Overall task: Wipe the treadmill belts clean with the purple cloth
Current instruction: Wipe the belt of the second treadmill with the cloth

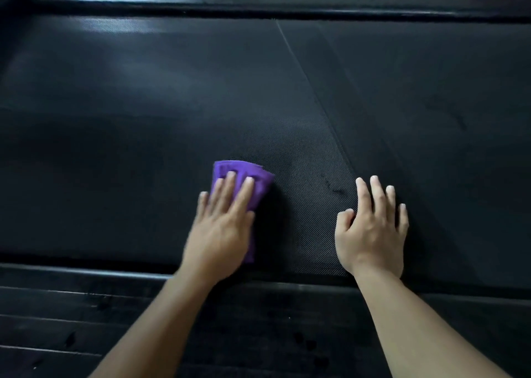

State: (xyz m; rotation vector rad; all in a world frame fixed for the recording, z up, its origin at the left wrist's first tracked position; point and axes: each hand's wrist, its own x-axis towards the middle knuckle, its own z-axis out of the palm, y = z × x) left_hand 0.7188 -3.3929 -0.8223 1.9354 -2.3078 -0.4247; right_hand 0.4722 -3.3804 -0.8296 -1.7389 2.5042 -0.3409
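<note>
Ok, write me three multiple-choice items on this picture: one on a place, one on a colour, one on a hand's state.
1. Where does the cloth lie?
A) under the left hand, on the treadmill belt
B) on the floor boards
C) on the far rail

2. What colour is the cloth?
A) green
B) purple
C) white

3. What is the right hand doing?
A) gripping the cloth
B) making a fist
C) resting on the belt, fingers spread, holding nothing

Answers:
1 A: the left hand's straight fingers press it onto the belt.
2 B: it shows vivid purple against the black belt.
3 C: its fingers lie spread on bare belt, apart from the cloth.
</note>
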